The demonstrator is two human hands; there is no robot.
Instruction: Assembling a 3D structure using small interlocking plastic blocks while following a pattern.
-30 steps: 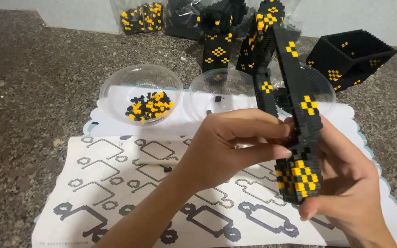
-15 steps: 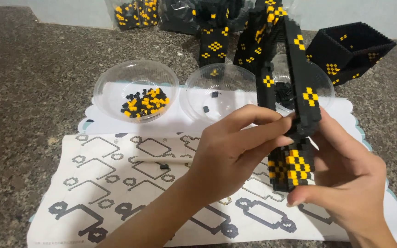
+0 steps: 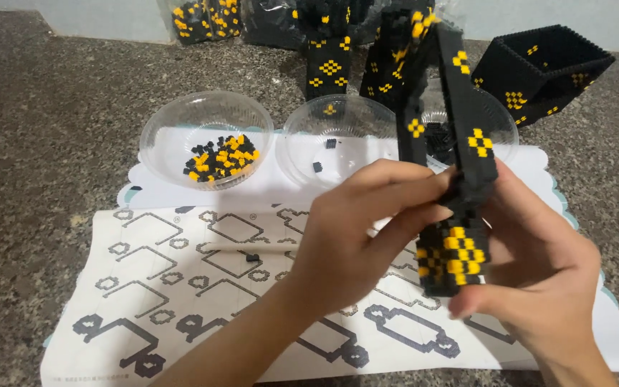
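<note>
Both hands grip the tall black-and-yellow brick model (image 3: 460, 215): left hand (image 3: 356, 236) fingers pinch its middle, right hand (image 3: 539, 265) cradles its base.

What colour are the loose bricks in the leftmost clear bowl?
Black and yellow-orange mixed, in the leftmost clear bowl; head view shows it.

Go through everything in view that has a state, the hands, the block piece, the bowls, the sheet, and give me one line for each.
Left hand: gripping the block piece from the front.
Right hand: cradling its lower end.
Tall black-and-yellow block piece: held upright above the sheet, tilted slightly.
Left clear plastic bowl: holds a small heap of black and yellow bricks.
Middle clear plastic bowl: nearly empty, a few bricks.
Printed paper instruction sheet: lying flat.
Black open-topped block box: tipped on its side.
</note>
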